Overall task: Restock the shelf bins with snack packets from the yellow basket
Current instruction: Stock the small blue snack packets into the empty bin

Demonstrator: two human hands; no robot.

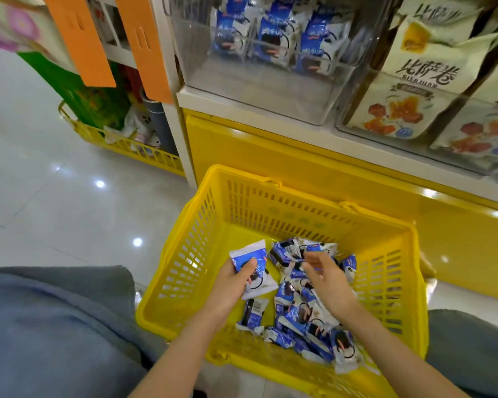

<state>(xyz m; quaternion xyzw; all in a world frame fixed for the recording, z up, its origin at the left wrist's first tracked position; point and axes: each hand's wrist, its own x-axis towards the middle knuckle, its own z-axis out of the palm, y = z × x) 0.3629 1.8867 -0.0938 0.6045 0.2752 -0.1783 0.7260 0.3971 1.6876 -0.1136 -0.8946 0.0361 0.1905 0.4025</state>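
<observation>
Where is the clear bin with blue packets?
Head view, top centre: the clear bin sits on the shelf above the yellow basket, left of the cream snack bags.

both forearms bare, reaching forward and down from bottom edge. left hand [233, 285] grips packet [249, 252], thumb pressed across front, fingers curled behind. right hand [327, 280] alongside, apart from left, fingers loosely curled, tips blurred (whether they pinch anything unclear). grey-trousered knees either side.
</observation>
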